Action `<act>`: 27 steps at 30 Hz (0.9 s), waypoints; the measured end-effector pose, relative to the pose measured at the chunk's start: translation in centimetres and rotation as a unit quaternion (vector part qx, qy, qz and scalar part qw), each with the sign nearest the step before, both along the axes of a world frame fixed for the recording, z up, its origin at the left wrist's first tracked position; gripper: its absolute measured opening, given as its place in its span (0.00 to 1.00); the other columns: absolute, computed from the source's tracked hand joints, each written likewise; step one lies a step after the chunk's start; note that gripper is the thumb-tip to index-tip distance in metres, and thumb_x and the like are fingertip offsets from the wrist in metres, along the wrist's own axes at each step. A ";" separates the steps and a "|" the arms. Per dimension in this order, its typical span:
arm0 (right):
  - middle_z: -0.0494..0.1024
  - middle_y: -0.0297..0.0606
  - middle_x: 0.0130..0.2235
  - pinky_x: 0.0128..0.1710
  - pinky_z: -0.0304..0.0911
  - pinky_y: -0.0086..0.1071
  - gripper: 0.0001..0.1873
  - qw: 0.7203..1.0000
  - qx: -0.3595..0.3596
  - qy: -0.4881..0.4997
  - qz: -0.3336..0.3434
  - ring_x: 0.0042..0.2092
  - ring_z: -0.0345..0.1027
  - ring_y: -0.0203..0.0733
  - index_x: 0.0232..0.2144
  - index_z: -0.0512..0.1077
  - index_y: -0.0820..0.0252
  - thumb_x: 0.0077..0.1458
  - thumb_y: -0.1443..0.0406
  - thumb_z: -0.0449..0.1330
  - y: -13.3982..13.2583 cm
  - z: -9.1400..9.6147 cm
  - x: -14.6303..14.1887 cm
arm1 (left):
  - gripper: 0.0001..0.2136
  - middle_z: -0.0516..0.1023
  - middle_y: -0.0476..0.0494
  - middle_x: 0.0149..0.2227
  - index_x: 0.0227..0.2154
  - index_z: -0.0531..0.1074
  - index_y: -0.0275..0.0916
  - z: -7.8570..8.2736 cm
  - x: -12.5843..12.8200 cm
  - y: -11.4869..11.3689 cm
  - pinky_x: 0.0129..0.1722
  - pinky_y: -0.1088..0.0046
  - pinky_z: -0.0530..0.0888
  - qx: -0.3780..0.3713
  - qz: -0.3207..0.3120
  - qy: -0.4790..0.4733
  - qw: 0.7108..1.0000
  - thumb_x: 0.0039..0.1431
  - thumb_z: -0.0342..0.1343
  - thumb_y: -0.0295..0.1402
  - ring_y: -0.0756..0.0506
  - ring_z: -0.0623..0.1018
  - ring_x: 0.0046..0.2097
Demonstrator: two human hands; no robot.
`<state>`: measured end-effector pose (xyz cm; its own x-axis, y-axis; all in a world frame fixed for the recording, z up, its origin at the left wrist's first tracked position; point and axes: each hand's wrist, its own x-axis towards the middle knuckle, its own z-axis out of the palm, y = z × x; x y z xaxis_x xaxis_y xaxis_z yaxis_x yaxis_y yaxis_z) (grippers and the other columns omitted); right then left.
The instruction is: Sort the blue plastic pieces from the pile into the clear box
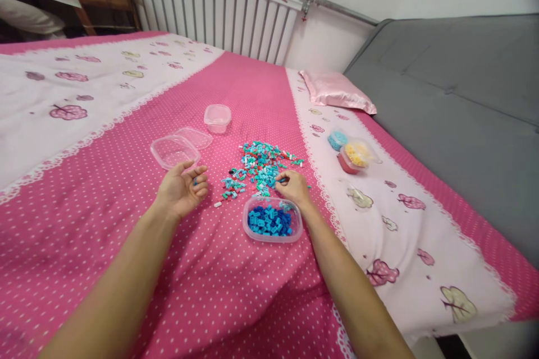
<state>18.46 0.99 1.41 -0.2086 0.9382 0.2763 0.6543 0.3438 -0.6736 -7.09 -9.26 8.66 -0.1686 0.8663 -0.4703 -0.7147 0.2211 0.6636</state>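
Observation:
Small plastic building bricks (264, 168), mostly teal and green with some red and white, lie in a loose pile on the pink bedspread. My right hand (293, 187) is at the pile's right edge, thumb and forefinger pinched together; what sits between them is hidden among the bricks. Just in front of it stands a clear plastic container (273, 240) holding many blue bricks. Left of the pile, my left hand (183, 188) is turned palm up with curled fingers, and a small blue brick (195, 182) shows at them.
Beyond my left hand lie an uncovered clear container (174, 151) and a clear lid (196, 137). A smaller clear tub (218, 118) stands farther back. To the right are tubs of blue (337, 140), yellow (356, 152) and red pieces (350, 166), near a pink pillow (337, 91).

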 end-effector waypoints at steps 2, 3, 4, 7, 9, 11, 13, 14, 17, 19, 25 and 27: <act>0.78 0.33 0.29 0.32 0.67 0.30 0.05 0.999 -0.018 0.033 -0.001 0.28 0.72 0.39 0.24 0.74 0.58 0.39 0.69 0.59 0.1 -0.3 0.1 | 0.12 0.59 0.50 0.16 0.23 0.66 0.34 0.1 0.1 0.0 0.11 0.81 0.58 -0.003 0.002 -0.002 1.000 0.58 0.43 0.32 0.54 0.59 0.16; 0.78 0.33 0.29 0.32 0.67 0.30 0.05 0.999 -0.023 0.047 -0.002 0.29 0.72 0.40 0.24 0.74 0.58 0.39 0.69 0.59 0.2 -0.4 0.2 | 0.12 0.59 0.50 0.16 0.23 0.66 0.34 0.1 0.1 0.0 0.11 0.81 0.58 -0.004 0.003 -0.002 1.000 0.58 0.43 0.32 0.54 0.59 0.16; 0.78 0.33 0.29 0.33 0.67 0.31 0.05 0.998 -0.027 0.059 -0.005 0.29 0.72 0.40 0.24 0.74 0.58 0.39 0.68 0.59 0.3 -0.5 0.3 | 0.12 0.59 0.50 0.16 0.23 0.66 0.34 0.1 0.1 0.1 0.11 0.81 0.58 -0.005 0.004 -0.003 1.000 0.58 0.43 0.32 0.54 0.59 0.16; 0.78 0.34 0.28 0.34 0.66 0.33 0.06 0.993 -0.044 0.109 -0.015 0.31 0.72 0.42 0.25 0.74 0.59 0.39 0.65 0.60 0.6 -0.8 0.6 | 0.12 0.59 0.50 0.16 0.23 0.66 0.34 0.0 0.1 0.1 0.11 0.81 0.58 0.000 0.005 -0.001 1.000 0.58 0.43 0.32 0.54 0.59 0.16; 0.78 0.36 0.28 0.33 0.66 0.33 0.08 0.988 -0.059 0.140 -0.016 0.31 0.71 0.42 0.25 0.73 0.60 0.38 0.63 0.60 0.9 -0.9 0.8 | 0.12 0.59 0.50 0.16 0.23 0.66 0.33 -0.1 0.0 0.0 0.11 0.81 0.58 0.003 0.003 0.002 1.000 0.58 0.43 0.32 0.54 0.59 0.16; 0.78 0.37 0.28 0.31 0.65 0.32 0.10 0.982 -0.073 0.172 -0.012 0.30 0.71 0.42 0.26 0.73 0.61 0.38 0.61 0.60 1.1 -1.0 1.0 | 0.12 0.59 0.50 0.16 0.23 0.66 0.33 0.0 0.0 0.0 0.12 0.81 0.58 0.004 0.001 0.004 1.000 0.58 0.43 0.32 0.54 0.58 0.16; 0.77 0.38 0.29 0.30 0.65 0.32 0.13 0.973 -0.087 0.214 -0.004 0.30 0.70 0.42 0.27 0.72 0.61 0.37 0.60 0.62 1.4 -1.2 1.1 | 0.13 0.59 0.50 0.16 0.22 0.66 0.33 0.1 0.0 0.0 0.12 0.81 0.58 0.002 0.001 0.006 1.000 0.58 0.43 0.31 0.54 0.58 0.16; 0.77 0.38 0.29 0.31 0.65 0.32 0.14 0.967 -0.092 0.238 0.001 0.30 0.71 0.42 0.27 0.72 0.61 0.36 0.60 0.62 1.5 -1.2 1.1 | 0.13 0.59 0.50 0.16 0.22 0.66 0.33 0.1 0.0 0.0 0.11 0.81 0.58 0.001 0.003 0.008 1.000 0.58 0.43 0.31 0.54 0.58 0.16; 0.78 0.39 0.32 0.36 0.66 0.34 0.17 0.955 -0.102 0.277 0.016 0.34 0.71 0.42 0.30 0.72 0.62 0.35 0.59 0.64 1.6 -1.4 1.1 | 0.13 0.59 0.50 0.16 0.22 0.66 0.33 0.3 0.1 0.0 0.11 0.81 0.58 0.001 0.004 0.010 1.000 0.58 0.43 0.31 0.54 0.59 0.16; 0.78 0.40 0.34 0.38 0.66 0.34 0.18 0.954 -0.117 0.276 0.017 0.36 0.72 0.42 0.32 0.73 0.62 0.36 0.59 0.63 1.6 -1.3 1.1 | 0.13 0.59 0.50 0.16 0.22 0.66 0.33 0.2 0.1 0.1 0.11 0.81 0.58 0.003 0.003 0.011 1.000 0.58 0.43 0.31 0.54 0.59 0.16; 0.79 0.38 0.33 0.33 0.65 0.32 0.21 0.948 -0.157 0.277 0.003 0.32 0.71 0.40 0.36 0.76 0.64 0.36 0.60 0.63 1.3 -0.7 1.3 | 0.12 0.59 0.50 0.16 0.22 0.66 0.33 0.1 0.1 0.1 0.11 0.81 0.58 0.001 0.004 0.012 1.000 0.57 0.43 0.30 0.54 0.58 0.16; 0.80 0.38 0.34 0.33 0.64 0.31 0.21 0.944 -0.158 0.288 0.008 0.32 0.70 0.39 0.35 0.76 0.63 0.35 0.60 0.63 1.3 -0.5 1.4 | 0.11 0.59 0.50 0.16 0.22 0.66 0.34 0.1 0.1 0.0 0.11 0.81 0.58 -0.001 0.006 0.012 1.000 0.57 0.43 0.30 0.54 0.58 0.16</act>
<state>19.84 2.27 0.94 -0.1244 0.9907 0.0556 0.1435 0.0734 -0.9869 -6.99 -9.22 8.79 -0.1901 0.8628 -0.4683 -0.7008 0.2148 0.6802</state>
